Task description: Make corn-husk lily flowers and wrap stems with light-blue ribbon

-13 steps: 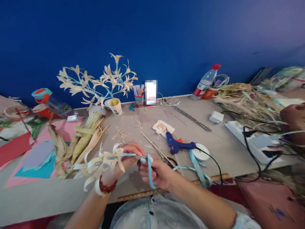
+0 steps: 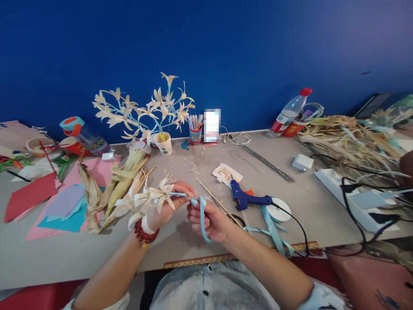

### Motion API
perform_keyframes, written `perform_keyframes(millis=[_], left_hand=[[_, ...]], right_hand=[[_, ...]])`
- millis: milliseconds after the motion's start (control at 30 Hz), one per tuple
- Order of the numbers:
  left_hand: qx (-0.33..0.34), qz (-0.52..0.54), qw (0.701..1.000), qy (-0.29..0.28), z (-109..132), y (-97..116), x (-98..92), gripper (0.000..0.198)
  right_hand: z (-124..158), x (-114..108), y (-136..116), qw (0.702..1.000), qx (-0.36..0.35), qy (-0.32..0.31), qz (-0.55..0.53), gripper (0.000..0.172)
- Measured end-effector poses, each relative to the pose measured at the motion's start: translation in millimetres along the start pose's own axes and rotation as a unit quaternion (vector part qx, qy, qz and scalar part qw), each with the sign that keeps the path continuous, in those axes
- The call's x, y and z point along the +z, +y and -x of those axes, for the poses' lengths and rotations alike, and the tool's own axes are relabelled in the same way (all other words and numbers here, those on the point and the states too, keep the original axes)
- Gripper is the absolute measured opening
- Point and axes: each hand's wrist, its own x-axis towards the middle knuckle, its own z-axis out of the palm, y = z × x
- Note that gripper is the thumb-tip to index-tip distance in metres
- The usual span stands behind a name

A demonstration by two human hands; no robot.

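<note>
Gripping husk-flower sprig [image 2: 146, 200] by its stem, L hand [image 2: 167, 209] is closed, steadying it above table [image 2: 97, 254]; R hand [image 2: 211, 221] pinches blue ribbon [image 2: 201, 217] taut against stem end; glue gun [image 2: 248, 199] lies just right, w/in reach.

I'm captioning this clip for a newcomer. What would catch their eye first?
Front and centre, the left hand grips a pale husk flower sprig while the right hand pinches light blue ribbon at its stem. Behind them, a white flower tree stands in a paper cup against the blue wall.
</note>
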Motion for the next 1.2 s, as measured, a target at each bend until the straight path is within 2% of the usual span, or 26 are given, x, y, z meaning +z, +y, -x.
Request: perform_keyframes(millis=[67, 167, 333, 533, 833, 1033, 1200], left_hand=[[0.008, 0.052, 0.998, -0.030, -3.0, -3.5, -0.5, 0.003], [0.005, 0.088, 0.996, -0.020, -4.8, -11.0, 0.4, 0.004], [0.010, 0.081, 0.997, -0.011, -5.1, -22.7, -0.4, 0.004], [0.017, 0.065, 0.998, -0.001, -7.6, -25.8, -4.7, 0.004], [-0.003, 0.055, 0.998, 0.019, -3.6, -37.0, -8.8, 0.002], [-0.017, 0.052, 0.998, 0.020, -0.5, -45.4, -9.2, 0.004], [-0.023, 0.068, 0.997, 0.008, -0.7, -42.1, -9.1, 0.005]], right_hand=[[-2.3, 0.2, -1.3, 1.000, -0.005, 0.001, -0.005, 0.039], [-5.6, 0.4, -3.1, 1.000, -0.011, 0.003, -0.010, 0.037], [-11.1, -2.7, -3.1, 0.999, -0.025, 0.013, -0.017, 0.033], [-16.3, -6.3, -2.2, 0.999, -0.017, 0.014, -0.037, 0.027], [-24.1, -9.9, -1.6, 0.999, -0.009, 0.008, -0.046, 0.032], [-23.0, -9.8, -0.8, 0.998, 0.003, 0.045, -0.033, 0.036], [-20.1, -7.7, -0.7, 0.998, 0.013, 0.066, -0.020, 0.035]])
